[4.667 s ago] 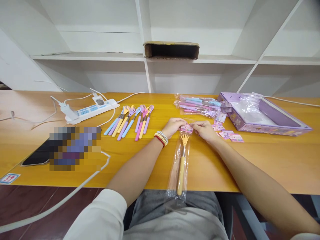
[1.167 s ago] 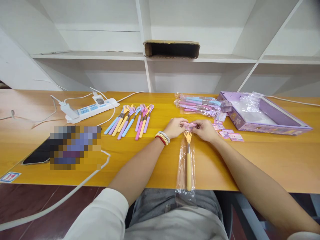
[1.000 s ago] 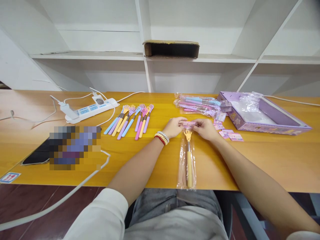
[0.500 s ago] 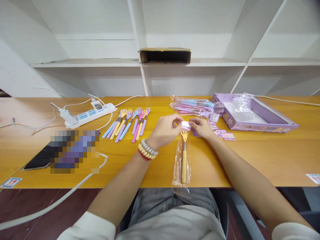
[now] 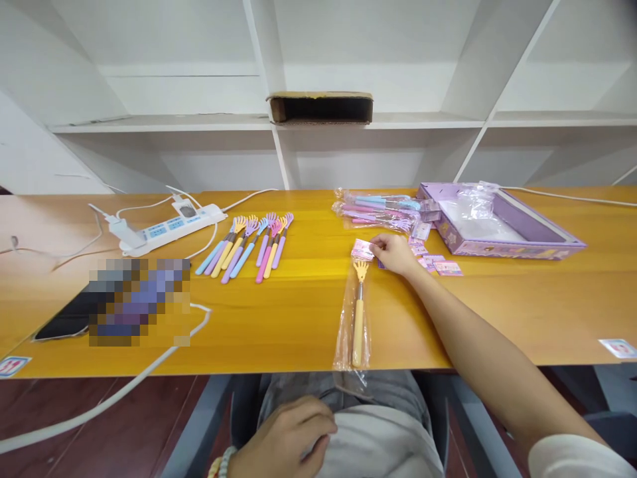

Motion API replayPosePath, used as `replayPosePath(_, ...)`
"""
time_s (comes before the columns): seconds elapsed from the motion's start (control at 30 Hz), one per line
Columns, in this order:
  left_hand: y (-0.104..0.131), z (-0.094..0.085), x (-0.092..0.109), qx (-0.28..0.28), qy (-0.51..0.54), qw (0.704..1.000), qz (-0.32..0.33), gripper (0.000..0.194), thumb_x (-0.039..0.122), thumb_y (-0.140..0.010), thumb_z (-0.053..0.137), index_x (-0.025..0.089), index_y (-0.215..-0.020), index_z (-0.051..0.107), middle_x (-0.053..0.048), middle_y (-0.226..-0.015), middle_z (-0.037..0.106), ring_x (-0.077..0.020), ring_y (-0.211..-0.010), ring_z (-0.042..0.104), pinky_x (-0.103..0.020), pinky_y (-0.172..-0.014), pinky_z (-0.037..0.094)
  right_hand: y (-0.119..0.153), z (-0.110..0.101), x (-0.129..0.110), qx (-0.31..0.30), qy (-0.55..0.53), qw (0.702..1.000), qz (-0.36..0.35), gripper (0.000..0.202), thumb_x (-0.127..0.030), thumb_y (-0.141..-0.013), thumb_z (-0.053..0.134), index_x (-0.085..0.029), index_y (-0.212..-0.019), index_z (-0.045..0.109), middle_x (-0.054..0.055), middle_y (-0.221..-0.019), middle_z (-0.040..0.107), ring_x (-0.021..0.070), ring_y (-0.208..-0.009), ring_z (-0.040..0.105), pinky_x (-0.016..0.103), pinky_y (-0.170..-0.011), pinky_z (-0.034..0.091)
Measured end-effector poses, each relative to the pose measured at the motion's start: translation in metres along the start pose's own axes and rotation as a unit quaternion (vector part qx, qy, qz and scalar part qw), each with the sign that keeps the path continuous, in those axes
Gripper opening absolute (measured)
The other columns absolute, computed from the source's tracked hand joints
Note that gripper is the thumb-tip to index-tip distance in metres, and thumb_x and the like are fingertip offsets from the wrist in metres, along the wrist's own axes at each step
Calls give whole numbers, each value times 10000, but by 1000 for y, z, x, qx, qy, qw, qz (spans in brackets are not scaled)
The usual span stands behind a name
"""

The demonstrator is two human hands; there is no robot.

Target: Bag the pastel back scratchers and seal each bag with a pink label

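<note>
The left hand (image 5: pixel 291 435) has let go of the pink card (image 5: pixel 361 249) and sits near, fingers loose, seemingly empty; farther right, the bagged yellow back scratcher (image 5: pixel 358 325) lies on the table (image 5: pixel 259 325), card pinched by the right hand (image 5: pixel 394 253), which now seemingly steadies it alone.

White sleeve (image 5: pixel 572 457), white top (image 5: pixel 381 441), grey trousers (image 5: pixel 291 388), beaded bracelets (image 5: pixel 227 462).
</note>
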State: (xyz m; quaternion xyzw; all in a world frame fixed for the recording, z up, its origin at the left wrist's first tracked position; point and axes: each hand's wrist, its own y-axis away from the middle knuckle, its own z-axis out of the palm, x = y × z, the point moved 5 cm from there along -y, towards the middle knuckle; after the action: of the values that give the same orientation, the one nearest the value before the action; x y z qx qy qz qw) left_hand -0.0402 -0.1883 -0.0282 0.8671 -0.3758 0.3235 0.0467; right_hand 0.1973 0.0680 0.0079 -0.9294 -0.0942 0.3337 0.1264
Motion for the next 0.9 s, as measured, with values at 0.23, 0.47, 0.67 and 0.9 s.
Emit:
replayPosePath(0.23, -19, 3, 23, 220, -185, 947, 143, 345, 27, -721, 526, 161, -1028, 608, -80, -1034, 636, -189, -1047, 541, -334, -903, 434, 3, 0, -6, -23, -13, 1000, 4, 180, -234, -709, 516, -149, -785, 655, 3, -620, 644, 103, -525, 544, 207, -549, 388)
replayPosePath(0.47, -24, 3, 18, 315, -230, 919, 60, 354, 77, -694, 628, 175, -1033, 619, -96, -1064, 622, -232, -1090, 508, -386, -917, 395, 3, -1, -7, -43, -15, 999, 14, 212, -211, -683, 499, -152, -811, 658, -24, -522, 594, 97, -468, 500, 198, -502, 359)
replayPosePath(0.67, -26, -9, 8, 309, -235, 920, 51, 401, 56, -681, 635, 162, -1064, 581, -112, -1111, 593, -246, -1124, 483, -413, -931, 403, 3, 2, -8, -66, -23, 997, -15, 210, -203, -708, 476, -159, -791, 664, -16, -544, 603, 106, -514, 528, 204, -535, 364)
replayPosePath(0.9, -22, -21, 0, 275, -192, 941, 49, 470, 29, -735, 552, 130, -1187, 475, -130, -1175, 557, -234, -1162, 464, -420, -959, 404, 4, 4, -7, -78, -37, 996, -18, 215, -217, -715, 471, -152, -804, 656, -17, -543, 589, 107, -505, 518, 208, -530, 362)
